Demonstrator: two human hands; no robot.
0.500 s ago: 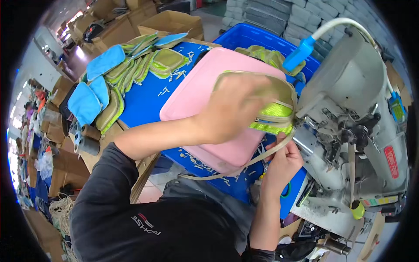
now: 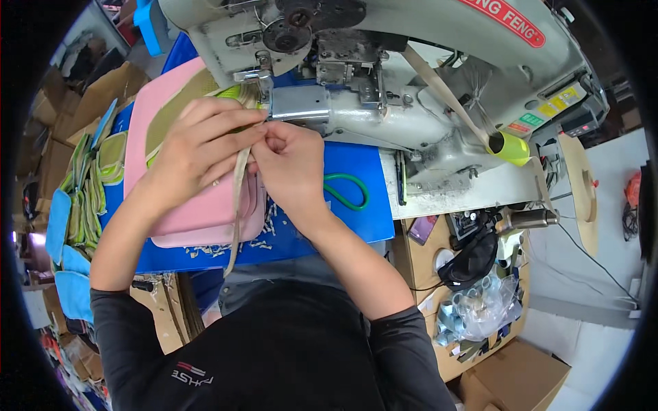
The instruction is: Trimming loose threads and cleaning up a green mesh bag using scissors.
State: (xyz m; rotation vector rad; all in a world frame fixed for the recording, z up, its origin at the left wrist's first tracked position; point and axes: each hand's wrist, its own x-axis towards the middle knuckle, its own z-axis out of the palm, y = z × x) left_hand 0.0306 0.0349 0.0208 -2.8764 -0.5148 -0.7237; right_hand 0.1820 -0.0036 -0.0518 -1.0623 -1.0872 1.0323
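My left hand (image 2: 199, 154) lies over the edge of a beige and lime-green fabric piece (image 2: 179, 108), gripping it with fingers bent toward the sewing machine. Close against it, my right hand (image 2: 291, 164) is closed in a pinch on a beige binding strip (image 2: 240, 188), whose loose end hangs down toward my lap. The fingertips of both hands meet just in front of the machine's metal arm plate (image 2: 299, 104), and they hide the exact spot where strip and fabric meet. A pink board (image 2: 199, 216) with rounded corners lies under the fabric.
The sewing machine (image 2: 411, 109) fills the far side. Green scissor handles (image 2: 356, 192) lie on the blue tabletop (image 2: 367, 222) among thread scraps. Stacked fabric pieces (image 2: 86, 198) are at the left. A side table with a plastic bag (image 2: 486, 308) stands at the right.
The view has turned to the right. My left hand has come down from above the fabric to its edge, beside my right hand, which still holds the strip.
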